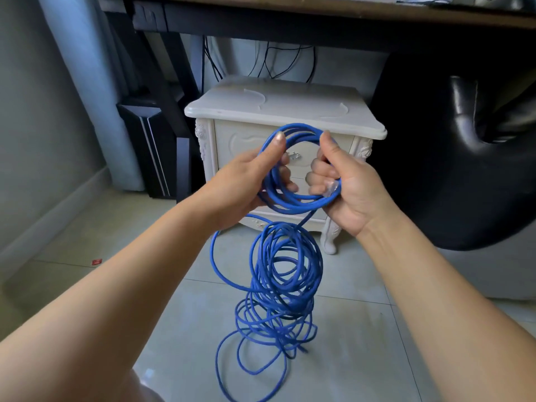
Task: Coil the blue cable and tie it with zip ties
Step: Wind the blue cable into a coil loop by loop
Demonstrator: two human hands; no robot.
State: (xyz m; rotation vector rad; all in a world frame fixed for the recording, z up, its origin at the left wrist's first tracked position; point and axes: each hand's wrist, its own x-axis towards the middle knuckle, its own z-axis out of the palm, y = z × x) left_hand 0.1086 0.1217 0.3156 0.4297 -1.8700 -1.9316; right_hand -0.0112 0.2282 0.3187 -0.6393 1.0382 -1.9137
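Observation:
A long blue cable (282, 274) hangs in loose tangled loops from my hands down to the tiled floor. Its upper part forms a small coil (298, 134) of several turns held up in front of me. My left hand (246, 181) grips the coil's left side, thumb on top and fingers curled through the loop. My right hand (345, 184) grips the coil's right side, and a clear plug on the cable end lies against its fingers. No zip ties are in view.
A white bedside cabinet (290, 108) stands just behind the coil. A dark desk (319, 13) spans the top, with black cords hanging behind. A black leather chair (464, 140) is at right, a black computer case (150, 146) at left.

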